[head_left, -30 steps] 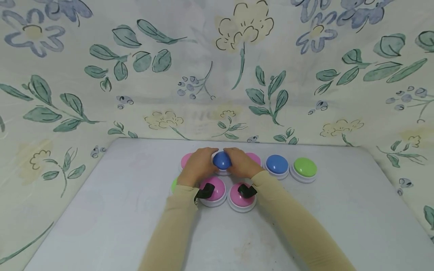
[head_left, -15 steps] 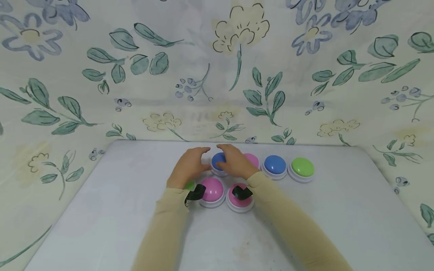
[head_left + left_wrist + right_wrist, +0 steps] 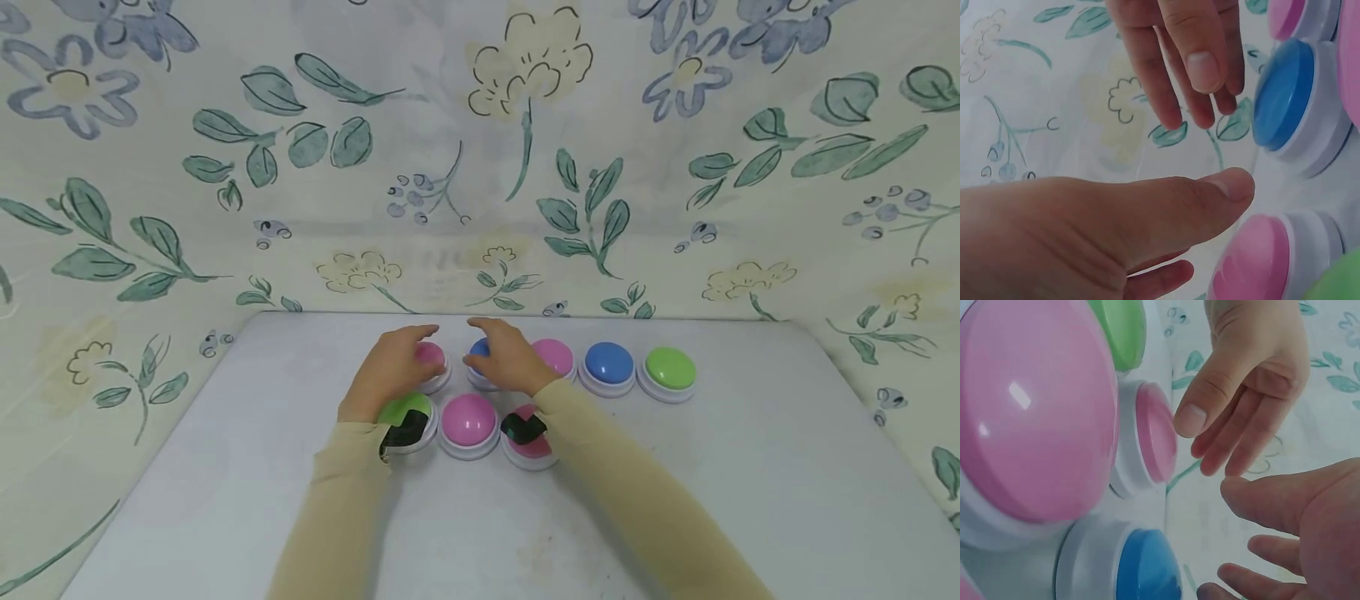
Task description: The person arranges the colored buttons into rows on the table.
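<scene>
My left hand [image 3: 386,371] is held beside the back-left pink push button [image 3: 431,355], thumb and fingers spread apart with nothing between them. In the left wrist view, its thumb [image 3: 1191,206] lies close to that pink dome [image 3: 1254,262]. My right hand [image 3: 513,358] hovers by a blue push button [image 3: 480,348] and partly covers it. Its fingers are loosely bent and hold nothing. The right wrist view has the blue dome [image 3: 1147,565] low in the picture, with the right hand's fingers [image 3: 1260,584] off to its side. All the buttons have white round bases.
Further right in the back row stand a pink button [image 3: 553,357], a blue button [image 3: 609,363] and a green button [image 3: 671,368]. In front are a green button [image 3: 408,407] and pink buttons [image 3: 468,419] [image 3: 531,452]. Floral cloth [image 3: 435,242] rises behind the white table [image 3: 247,467].
Both hands were around the blue button. The left hand has let go and moved left to the back-left pink button; the right hand has loosened, shifting only slightly left.
</scene>
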`<state>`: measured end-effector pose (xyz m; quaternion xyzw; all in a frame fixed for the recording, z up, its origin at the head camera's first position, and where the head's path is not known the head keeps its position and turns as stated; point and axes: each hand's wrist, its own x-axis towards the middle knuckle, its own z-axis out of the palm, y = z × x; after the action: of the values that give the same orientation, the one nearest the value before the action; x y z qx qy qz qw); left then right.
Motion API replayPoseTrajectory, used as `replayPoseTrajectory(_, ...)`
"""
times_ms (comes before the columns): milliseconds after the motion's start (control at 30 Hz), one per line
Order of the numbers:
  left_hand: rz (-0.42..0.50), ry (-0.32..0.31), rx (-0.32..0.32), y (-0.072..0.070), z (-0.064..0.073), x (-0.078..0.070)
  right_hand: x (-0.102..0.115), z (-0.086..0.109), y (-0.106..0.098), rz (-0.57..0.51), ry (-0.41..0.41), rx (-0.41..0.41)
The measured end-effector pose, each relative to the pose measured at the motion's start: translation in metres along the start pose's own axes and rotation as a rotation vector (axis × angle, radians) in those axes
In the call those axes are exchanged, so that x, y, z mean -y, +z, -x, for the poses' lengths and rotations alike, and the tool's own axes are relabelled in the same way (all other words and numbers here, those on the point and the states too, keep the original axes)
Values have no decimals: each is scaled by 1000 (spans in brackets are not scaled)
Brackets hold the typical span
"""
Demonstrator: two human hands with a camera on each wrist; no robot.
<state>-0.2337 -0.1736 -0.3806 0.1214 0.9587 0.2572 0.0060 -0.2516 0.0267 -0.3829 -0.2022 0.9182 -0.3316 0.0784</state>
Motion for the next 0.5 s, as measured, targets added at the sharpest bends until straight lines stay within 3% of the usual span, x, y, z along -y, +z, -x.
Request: replayPoseTrajectory(500,103,-72,7,-14,14,30,14,-14,16,-116,11,100)
